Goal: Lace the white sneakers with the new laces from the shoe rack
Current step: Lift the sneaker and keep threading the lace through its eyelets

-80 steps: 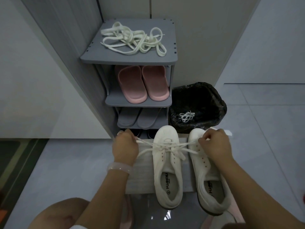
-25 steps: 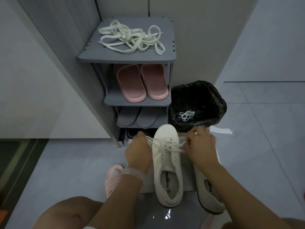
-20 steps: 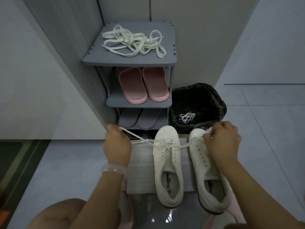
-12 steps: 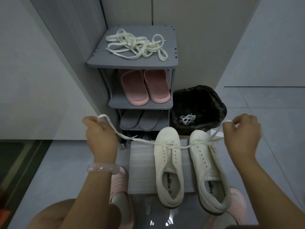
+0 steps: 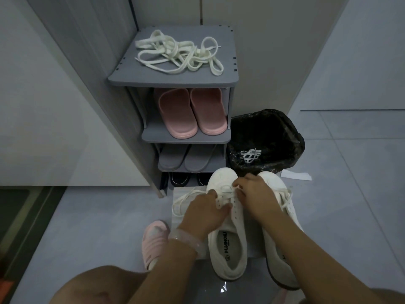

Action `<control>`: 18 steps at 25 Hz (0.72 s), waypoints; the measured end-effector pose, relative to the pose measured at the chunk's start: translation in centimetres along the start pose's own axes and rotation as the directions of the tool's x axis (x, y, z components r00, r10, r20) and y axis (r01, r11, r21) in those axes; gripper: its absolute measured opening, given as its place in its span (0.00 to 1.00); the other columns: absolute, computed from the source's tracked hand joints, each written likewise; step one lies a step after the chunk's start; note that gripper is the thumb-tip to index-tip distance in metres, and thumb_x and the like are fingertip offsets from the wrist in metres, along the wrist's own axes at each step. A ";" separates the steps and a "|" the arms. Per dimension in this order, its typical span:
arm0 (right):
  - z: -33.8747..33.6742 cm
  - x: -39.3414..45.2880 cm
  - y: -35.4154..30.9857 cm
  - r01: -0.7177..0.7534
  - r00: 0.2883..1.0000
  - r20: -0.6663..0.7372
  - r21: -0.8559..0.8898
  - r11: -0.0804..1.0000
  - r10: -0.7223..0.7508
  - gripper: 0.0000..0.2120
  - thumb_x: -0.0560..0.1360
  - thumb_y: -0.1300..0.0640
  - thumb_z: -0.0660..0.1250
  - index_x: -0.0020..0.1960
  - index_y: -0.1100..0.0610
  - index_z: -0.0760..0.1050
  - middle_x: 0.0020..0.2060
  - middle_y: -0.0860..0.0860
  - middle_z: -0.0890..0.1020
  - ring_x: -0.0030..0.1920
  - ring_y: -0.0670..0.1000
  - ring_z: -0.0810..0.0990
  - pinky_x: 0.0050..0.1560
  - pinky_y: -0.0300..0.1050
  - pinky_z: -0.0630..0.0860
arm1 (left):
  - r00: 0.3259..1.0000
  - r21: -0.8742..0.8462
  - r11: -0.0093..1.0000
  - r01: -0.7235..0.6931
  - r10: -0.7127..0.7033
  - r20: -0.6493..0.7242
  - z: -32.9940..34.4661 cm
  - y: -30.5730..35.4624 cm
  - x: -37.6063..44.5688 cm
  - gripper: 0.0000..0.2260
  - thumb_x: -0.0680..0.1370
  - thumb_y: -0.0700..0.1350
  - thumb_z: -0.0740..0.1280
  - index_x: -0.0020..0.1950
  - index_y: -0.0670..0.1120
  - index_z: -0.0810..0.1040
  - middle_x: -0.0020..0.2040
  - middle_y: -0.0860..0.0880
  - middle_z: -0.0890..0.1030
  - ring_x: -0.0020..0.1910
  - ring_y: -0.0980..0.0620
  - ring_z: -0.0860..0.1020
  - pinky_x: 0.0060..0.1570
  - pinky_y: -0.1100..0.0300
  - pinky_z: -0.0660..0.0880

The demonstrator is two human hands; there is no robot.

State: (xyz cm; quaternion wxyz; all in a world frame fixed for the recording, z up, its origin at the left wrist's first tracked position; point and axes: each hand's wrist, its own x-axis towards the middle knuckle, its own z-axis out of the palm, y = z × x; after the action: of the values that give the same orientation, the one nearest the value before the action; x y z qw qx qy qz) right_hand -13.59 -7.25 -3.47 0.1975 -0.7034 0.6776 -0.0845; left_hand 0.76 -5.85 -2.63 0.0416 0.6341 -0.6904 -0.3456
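Grey floor tiles (image 5: 98, 216) run up to a grey shoe rack (image 5: 173, 80) in a corner, its top shelf holding a loose tangle of white laces (image 5: 177, 54), pink slippers (image 5: 190, 113) on the shelf below. Beside it stands a black-lined bin (image 5: 282, 132). Two white sneakers (image 5: 228, 249) sit on a pale mat (image 5: 182, 191) before the rack. Both hands meet over the left sneaker's eyelets: the left hand (image 5: 205, 212) and the right hand (image 5: 255, 199) each pinch its lace (image 5: 182, 200), whose ends trail to either side.

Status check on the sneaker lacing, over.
Both hands, left hand and right hand, working lace on left sneaker. Right sneaker unlaced. Spare laces on rack. Nothing obstructing.
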 end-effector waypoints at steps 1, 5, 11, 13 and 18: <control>0.5 0.2 -0.3 0.001 0.999 0.039 0.002 1.000 -0.001 0.13 0.77 0.60 0.60 0.60 0.56 0.76 0.55 0.55 0.74 0.56 0.55 0.73 0.51 0.45 0.72 | 0.999 0.052 0.998 -0.032 0.032 0.005 0.3 0.1 0.1 0.17 0.77 0.52 0.62 0.61 0.43 0.71 0.57 0.43 0.77 0.58 0.44 0.74 0.53 0.56 0.69; 1.8 0.8 -0.7 -0.056 0.997 0.060 0.047 0.997 0.054 0.09 0.76 0.60 0.61 0.53 0.59 0.77 0.52 0.55 0.74 0.53 0.55 0.75 0.49 0.45 0.74 | 0.983 0.142 0.974 -0.177 0.183 -0.026 1.0 -0.2 0.1 0.14 0.78 0.46 0.59 0.61 0.44 0.74 0.56 0.43 0.78 0.56 0.45 0.75 0.51 0.57 0.68; 2.2 1.4 -1.7 -0.148 0.989 0.037 0.198 0.969 0.144 0.07 0.75 0.62 0.61 0.48 0.63 0.76 0.49 0.58 0.77 0.48 0.55 0.77 0.47 0.45 0.71 | 0.975 0.166 0.962 -0.216 0.223 -0.026 1.7 -1.0 -0.4 0.19 0.77 0.52 0.51 0.56 0.45 0.77 0.50 0.42 0.78 0.50 0.44 0.76 0.43 0.57 0.65; 1.9 1.1 -1.8 -0.171 0.985 0.035 0.266 0.949 0.168 0.06 0.75 0.64 0.61 0.48 0.63 0.75 0.46 0.58 0.78 0.45 0.54 0.76 0.45 0.44 0.71 | 0.973 0.131 0.966 -0.223 0.228 -0.025 1.8 -1.1 -0.5 0.24 0.73 0.54 0.48 0.56 0.46 0.78 0.49 0.43 0.79 0.50 0.45 0.76 0.45 0.56 0.69; 0.6 0.5 -0.5 -0.287 0.958 0.069 0.247 0.926 0.278 0.04 0.76 0.63 0.60 0.49 0.60 0.73 0.43 0.57 0.79 0.45 0.54 0.76 0.42 0.41 0.68 | 0.985 -0.076 0.990 -0.117 0.106 -0.135 1.1 -1.4 0.3 0.17 0.79 0.48 0.52 0.57 0.44 0.77 0.51 0.43 0.81 0.52 0.46 0.77 0.48 0.59 0.68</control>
State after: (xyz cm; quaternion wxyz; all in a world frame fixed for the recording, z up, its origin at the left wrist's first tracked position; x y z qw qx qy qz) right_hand -12.86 -7.68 -3.93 0.3070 -0.5686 0.7521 -0.1298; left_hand 1.34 -5.53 -4.34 0.1324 0.6134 -0.7056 -0.3290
